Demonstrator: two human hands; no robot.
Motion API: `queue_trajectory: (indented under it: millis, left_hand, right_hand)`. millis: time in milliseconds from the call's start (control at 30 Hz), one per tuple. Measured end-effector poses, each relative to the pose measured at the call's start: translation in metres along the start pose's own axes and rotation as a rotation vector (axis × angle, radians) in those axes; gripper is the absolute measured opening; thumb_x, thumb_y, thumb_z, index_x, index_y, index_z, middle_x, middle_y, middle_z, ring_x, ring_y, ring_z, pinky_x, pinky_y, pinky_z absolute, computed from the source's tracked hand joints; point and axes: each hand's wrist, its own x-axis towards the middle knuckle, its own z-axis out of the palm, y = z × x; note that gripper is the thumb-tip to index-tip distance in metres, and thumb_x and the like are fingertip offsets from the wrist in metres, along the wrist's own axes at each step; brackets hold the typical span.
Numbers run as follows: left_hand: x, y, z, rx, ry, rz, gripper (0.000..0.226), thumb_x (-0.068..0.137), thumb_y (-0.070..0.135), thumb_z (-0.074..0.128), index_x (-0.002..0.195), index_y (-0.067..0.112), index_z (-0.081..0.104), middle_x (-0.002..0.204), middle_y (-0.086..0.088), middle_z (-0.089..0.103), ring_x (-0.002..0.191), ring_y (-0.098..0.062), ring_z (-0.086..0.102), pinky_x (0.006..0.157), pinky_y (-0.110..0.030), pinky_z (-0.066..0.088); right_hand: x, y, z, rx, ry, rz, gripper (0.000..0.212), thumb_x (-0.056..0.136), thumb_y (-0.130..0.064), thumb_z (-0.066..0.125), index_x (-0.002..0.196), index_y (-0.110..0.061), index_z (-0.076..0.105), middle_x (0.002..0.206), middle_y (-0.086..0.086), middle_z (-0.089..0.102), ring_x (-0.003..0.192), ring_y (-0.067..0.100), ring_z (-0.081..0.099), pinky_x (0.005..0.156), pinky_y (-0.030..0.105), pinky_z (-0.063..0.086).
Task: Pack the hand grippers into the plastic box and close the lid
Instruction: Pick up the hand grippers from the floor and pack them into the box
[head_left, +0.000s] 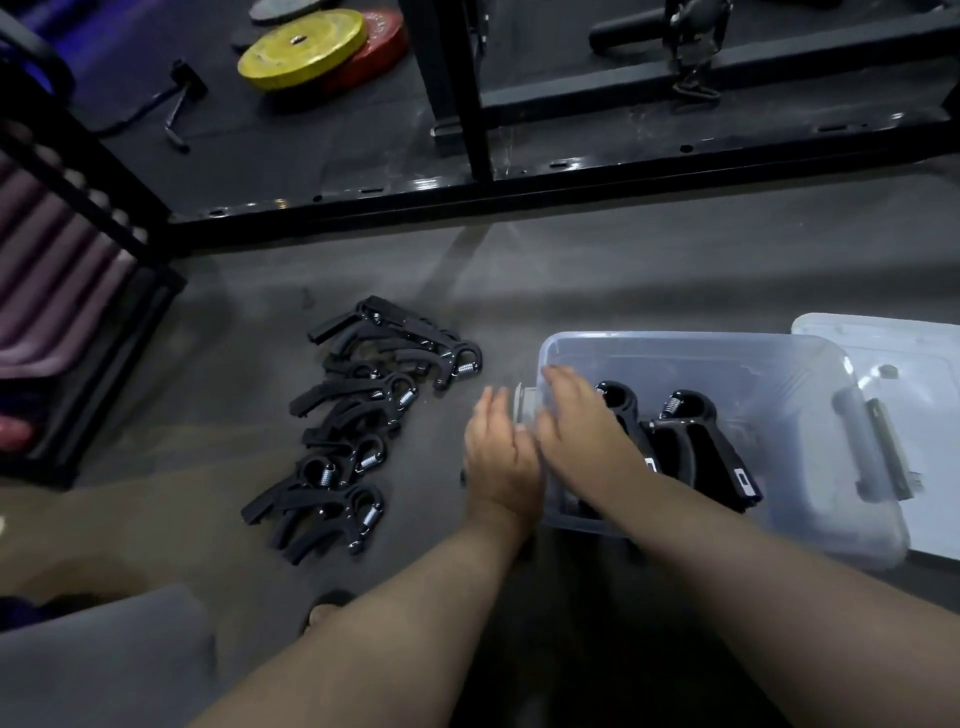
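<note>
On the floor at far left I see a loose pile of hand grippers (358, 426). Next is my left hand (501, 457), fingers straight and holding nothing, just beside the left wall of the plastic box (675, 339). My right hand (587, 431) hangs over that rim, fingers relaxed and empty. Two packed grippers (691, 447) lie inside the box. The lid (924, 395) lies off at right.

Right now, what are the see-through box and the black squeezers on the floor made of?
The box looks like clear, slightly frosted plastic: things inside show through its wall. The hand grippers look matte black, probably plastic or rubber, and their coiled springs glint like metal.
</note>
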Motion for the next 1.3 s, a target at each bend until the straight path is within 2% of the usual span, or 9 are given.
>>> queue_trajectory:
  millis: [100,167,267,467,633,833,1100,1200,1300]
  left_hand:
    - [0.005,-0.035,-0.018,0.114,0.042,-0.358,0.048,0.096,0.022,0.041,0.141,0.008,0.042,0.144,-0.016,0.042,0.134,-0.031,0.036,0.11,-0.035,0.024]
    - [0.002,-0.062,-0.029,0.278,-0.117,-0.445,0.048,0.093,0.021,0.047,0.139,0.01,0.043,0.14,-0.017,0.045,0.131,-0.034,0.04,0.107,-0.038,0.031]
    - [-0.004,-0.094,-0.033,0.425,-0.309,-0.429,0.042,0.089,0.022,0.05,0.129,0.009,0.05,0.132,-0.017,0.051,0.123,-0.035,0.048,0.103,-0.041,0.04]
    - [-0.007,-0.093,0.002,0.378,-0.426,-0.495,0.05,0.086,0.039,0.06,0.126,0.012,0.046,0.131,-0.014,0.048,0.125,-0.034,0.044,0.103,-0.042,0.039]
    - [-0.007,-0.09,0.022,0.357,-0.401,-0.54,0.055,0.088,0.041,0.058,0.129,0.012,0.037,0.136,-0.013,0.039,0.129,-0.034,0.035,0.105,-0.044,0.032]
    - [-0.007,-0.106,0.013,0.328,-0.397,-0.484,0.032,0.092,0.03,0.055,0.117,0.01,0.052,0.126,-0.015,0.052,0.12,-0.036,0.047,0.098,-0.039,0.039]
    - [0.011,-0.115,0.019,0.199,-0.297,-0.505,0.03,0.086,0.027,0.05,0.096,0.001,0.062,0.098,-0.02,0.068,0.094,-0.038,0.064,0.081,-0.043,0.054]
    - [0.015,-0.077,-0.011,0.104,-0.141,-0.502,0.032,0.092,0.02,0.043,0.104,-0.005,0.061,0.105,-0.022,0.065,0.104,-0.04,0.061,0.082,-0.037,0.05]
    - [0.021,-0.042,-0.038,-0.032,0.062,-0.541,0.032,0.099,0.016,0.041,0.116,-0.008,0.057,0.113,-0.026,0.061,0.11,-0.041,0.057,0.089,-0.038,0.046]
  right_hand:
    - [-0.009,-0.011,0.025,-0.078,-0.105,-0.066,0.067,0.091,-0.033,0.031,0.153,-0.009,0.027,0.162,0.006,0.018,0.152,0.026,0.006,0.122,0.042,0.015]
    - [-0.017,-0.008,0.033,-0.133,-0.159,-0.077,0.062,0.098,-0.031,0.034,0.155,-0.013,0.018,0.165,-0.002,0.002,0.151,0.023,-0.013,0.123,0.042,0.009]
    - [-0.02,-0.005,0.035,-0.12,-0.149,-0.068,0.06,0.1,-0.021,0.038,0.156,-0.015,0.016,0.164,-0.007,-0.005,0.15,0.02,-0.018,0.122,0.038,0.008]
    - [-0.021,-0.008,0.037,-0.149,-0.13,-0.084,0.058,0.099,-0.018,0.038,0.154,-0.012,0.022,0.165,-0.004,-0.002,0.15,0.021,-0.017,0.121,0.035,0.004]
    - [-0.021,-0.006,0.039,-0.114,-0.127,-0.086,0.057,0.099,-0.017,0.037,0.154,-0.012,0.022,0.165,-0.004,-0.001,0.15,0.02,-0.018,0.122,0.036,0.003]
    - [-0.021,-0.005,0.041,-0.115,-0.133,-0.081,0.058,0.098,-0.017,0.038,0.154,-0.012,0.022,0.165,-0.004,-0.001,0.15,0.021,-0.019,0.121,0.037,0.006]
    - [-0.022,-0.008,0.038,-0.126,-0.115,-0.097,0.06,0.094,-0.019,0.037,0.151,-0.006,0.029,0.164,0.004,0.009,0.151,0.03,-0.01,0.123,0.04,0.007]
    - [-0.021,-0.01,0.029,-0.07,-0.146,-0.113,0.055,0.098,-0.016,0.039,0.151,-0.003,0.03,0.164,0.007,0.011,0.151,0.029,-0.008,0.124,0.04,0.003]
    - [-0.019,-0.012,0.021,0.095,-0.171,-0.019,0.052,0.101,-0.023,0.035,0.152,-0.011,0.031,0.163,0.0,0.015,0.152,0.02,-0.003,0.123,0.04,0.01]
